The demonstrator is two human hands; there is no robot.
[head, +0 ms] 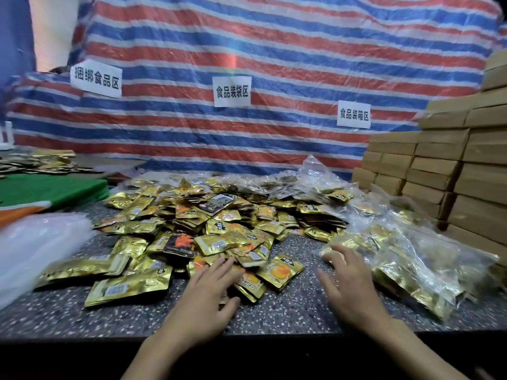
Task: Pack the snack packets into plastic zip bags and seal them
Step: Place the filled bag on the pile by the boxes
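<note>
Packets [219,215] under left hand [208,292] (palm down)

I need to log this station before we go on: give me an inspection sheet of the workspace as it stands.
Surface: speckled grey countertop, visible in front of the heap.
Job's things: heap of loose gold snack packets mid-table; clear bags filled with packets at right; blurred translucent plastic stack at left, possibly empty bags.
Clutter: green and orange folded material at far left.
Grips: left hand flat on packets at the heap's near edge; right hand spread, fingertips at a filled bag; neither holds anything.
Cables: nothing seen.
Surroundings: striped tarp with three paper signs; stacked cardboard boxes at right.
</note>
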